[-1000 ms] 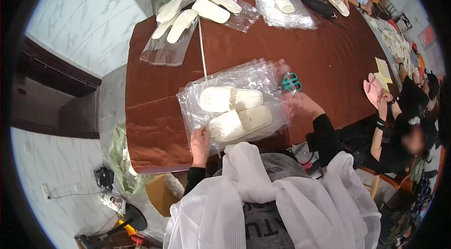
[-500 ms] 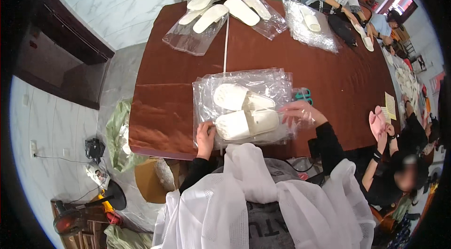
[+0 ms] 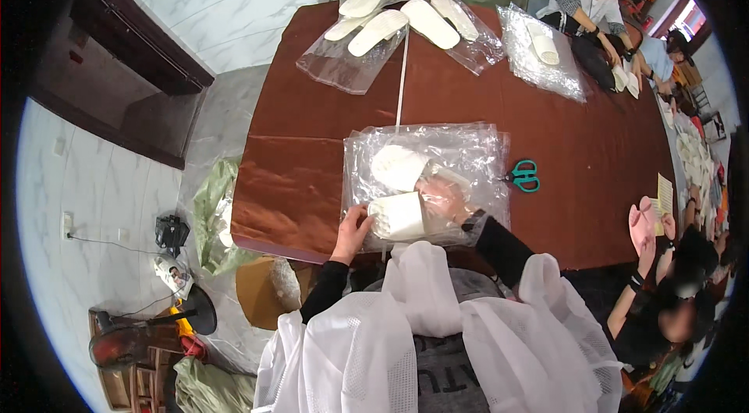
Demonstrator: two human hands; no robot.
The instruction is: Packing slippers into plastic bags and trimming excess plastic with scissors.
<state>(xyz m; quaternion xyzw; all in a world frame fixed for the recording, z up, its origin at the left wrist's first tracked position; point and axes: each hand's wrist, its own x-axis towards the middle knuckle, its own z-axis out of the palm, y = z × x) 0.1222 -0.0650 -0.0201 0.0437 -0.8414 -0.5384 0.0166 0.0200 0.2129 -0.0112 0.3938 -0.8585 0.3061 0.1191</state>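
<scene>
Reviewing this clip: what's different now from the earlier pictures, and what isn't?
The right hand has moved left, from the right edge of the bags to over the heel end of the near slipper; whether it grips anything is unclear. The left hand stays at that slipper's toe end. The far slipper still lies on the bags, the scissors to their right.

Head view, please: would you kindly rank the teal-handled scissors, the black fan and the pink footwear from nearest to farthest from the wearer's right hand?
1. Teal-handled scissors: on the table, just right of the right hand.
2. Pink footwear: farther right, near the table's right edge.
3. Black fan: lower left, away from the table.
</scene>
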